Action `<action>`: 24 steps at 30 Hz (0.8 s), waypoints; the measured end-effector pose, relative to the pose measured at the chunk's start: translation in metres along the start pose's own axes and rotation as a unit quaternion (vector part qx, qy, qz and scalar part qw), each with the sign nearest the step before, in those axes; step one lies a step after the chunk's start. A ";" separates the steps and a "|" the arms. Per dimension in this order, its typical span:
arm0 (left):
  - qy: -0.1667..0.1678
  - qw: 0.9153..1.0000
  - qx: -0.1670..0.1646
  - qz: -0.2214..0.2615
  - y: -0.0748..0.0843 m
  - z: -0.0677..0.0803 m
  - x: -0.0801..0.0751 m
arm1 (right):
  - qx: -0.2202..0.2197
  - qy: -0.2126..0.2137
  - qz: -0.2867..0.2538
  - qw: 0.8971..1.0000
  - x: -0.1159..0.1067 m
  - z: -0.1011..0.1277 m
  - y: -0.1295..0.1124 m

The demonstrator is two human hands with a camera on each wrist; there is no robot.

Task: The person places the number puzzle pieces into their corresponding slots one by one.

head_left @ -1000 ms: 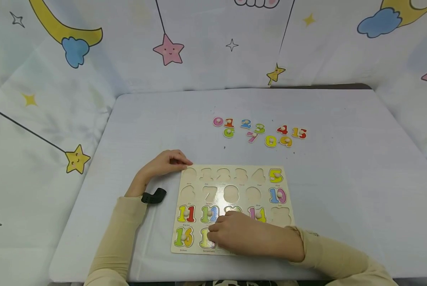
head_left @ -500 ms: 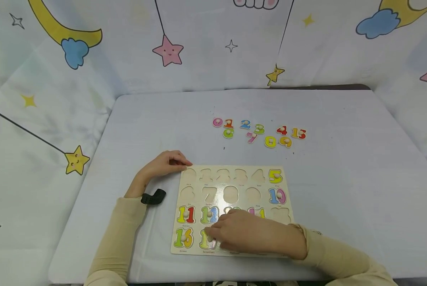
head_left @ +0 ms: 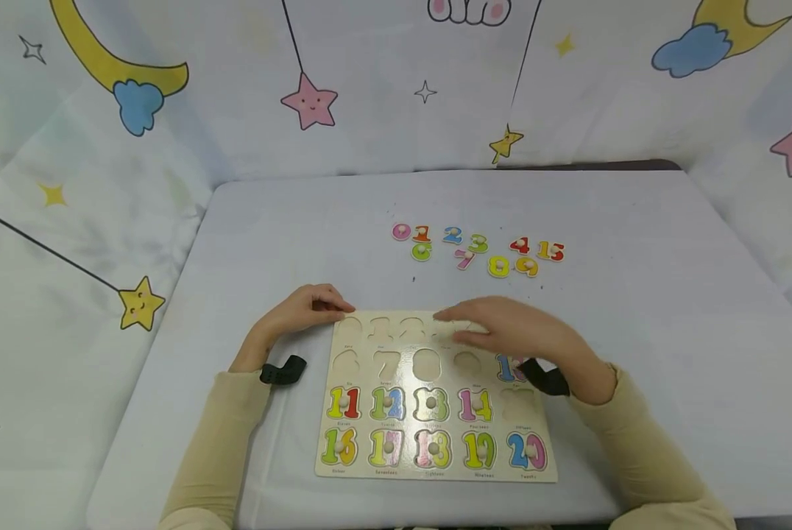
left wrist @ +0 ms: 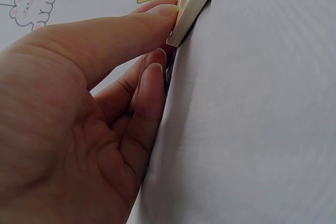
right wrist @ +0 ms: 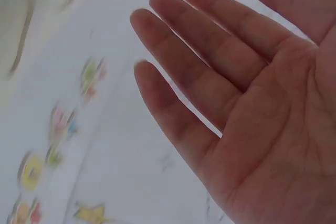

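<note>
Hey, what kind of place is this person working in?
Probably a children's play or learning corner: a wooden number puzzle board lies on a cloth-covered table, loose number pieces beyond it, and cartoon star-and-moon curtains hang around.

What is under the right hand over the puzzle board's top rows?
The open right hand hovers over the puzzle board, above empty cut-outs in its top row. It hides the 5 slot and part of the 10 piece, so whether a piece fills the 5 slot cannot be seen.

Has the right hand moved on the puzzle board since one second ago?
Yes. The right hand has gone from the bottom rows of the puzzle board, by pieces 17 and 18, up to the top row of empty slots, fingers straight and holding nothing.
</note>
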State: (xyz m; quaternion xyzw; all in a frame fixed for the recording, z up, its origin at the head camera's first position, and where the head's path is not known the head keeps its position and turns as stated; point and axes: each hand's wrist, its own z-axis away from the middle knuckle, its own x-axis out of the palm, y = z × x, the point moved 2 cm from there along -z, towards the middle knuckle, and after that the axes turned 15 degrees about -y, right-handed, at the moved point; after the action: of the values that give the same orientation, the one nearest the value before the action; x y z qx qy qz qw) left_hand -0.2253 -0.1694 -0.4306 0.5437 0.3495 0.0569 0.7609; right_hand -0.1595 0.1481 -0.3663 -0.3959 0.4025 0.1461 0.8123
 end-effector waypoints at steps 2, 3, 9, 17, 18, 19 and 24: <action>-0.001 1.000 0.000 0.000 -0.001 0.000 0.000 | 0.023 0.030 -0.021 0.999 -0.009 0.005 0.019; -0.001 1.000 0.001 0.000 -0.001 0.000 0.000 | 0.034 0.042 -0.031 0.998 -0.013 0.007 0.028; -0.002 1.000 0.004 0.003 -0.001 0.000 0.000 | 0.097 0.095 -0.063 0.989 -0.027 0.019 0.072; -0.003 1.000 0.006 0.002 -0.002 0.000 0.000 | 0.181 0.152 -0.078 0.968 -0.032 0.029 0.120; -0.003 1.000 0.006 0.002 -0.002 0.000 0.000 | 0.192 0.154 -0.080 0.966 -0.031 0.030 0.125; -0.003 1.000 0.006 0.001 -0.002 0.000 0.000 | 0.205 0.153 -0.084 0.963 -0.031 0.030 0.128; -0.001 1.000 0.007 0.001 -0.003 0.001 0.000 | 0.238 0.142 -0.073 0.958 -0.028 0.030 0.144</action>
State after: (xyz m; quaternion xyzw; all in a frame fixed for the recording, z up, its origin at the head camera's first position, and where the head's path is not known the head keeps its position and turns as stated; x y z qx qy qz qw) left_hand -0.2261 -0.1713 -0.4329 0.5494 0.3484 0.0541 0.7575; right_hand -0.2414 0.2657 -0.4092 -0.2359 0.5073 -0.0711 0.8258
